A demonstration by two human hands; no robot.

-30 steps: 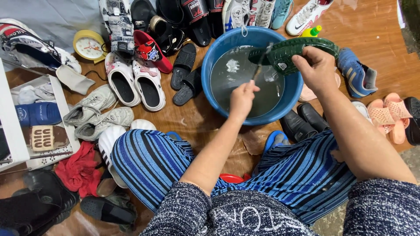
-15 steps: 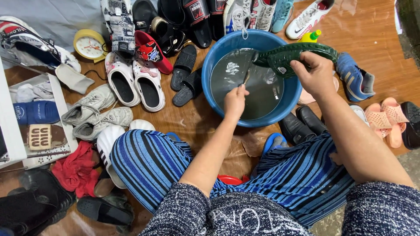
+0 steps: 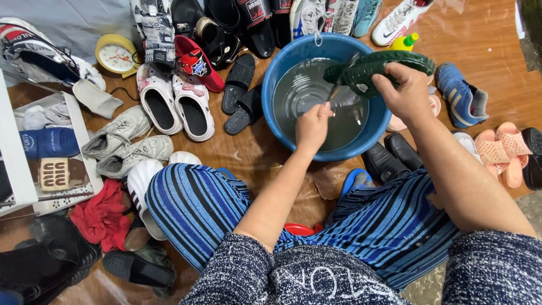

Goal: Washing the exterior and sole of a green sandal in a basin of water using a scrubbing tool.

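Scrubbing step: my right hand (image 3: 403, 93) fingers clamp the dark green shoe (image 3: 378, 68) over the blue basin (image 3: 282, 121), left hand (image 3: 313, 125) fingers pinch a brush (image 3: 340, 79); next likely needs dipping.

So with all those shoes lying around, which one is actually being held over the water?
The dark green slipper, gripped in the right hand above the blue basin. Every other shoe lies on the floor; the left hand holds a small brush against it.

Hands (image 3: 361, 107), green shoe (image 3: 378, 69) over basin (image 3: 282, 121)
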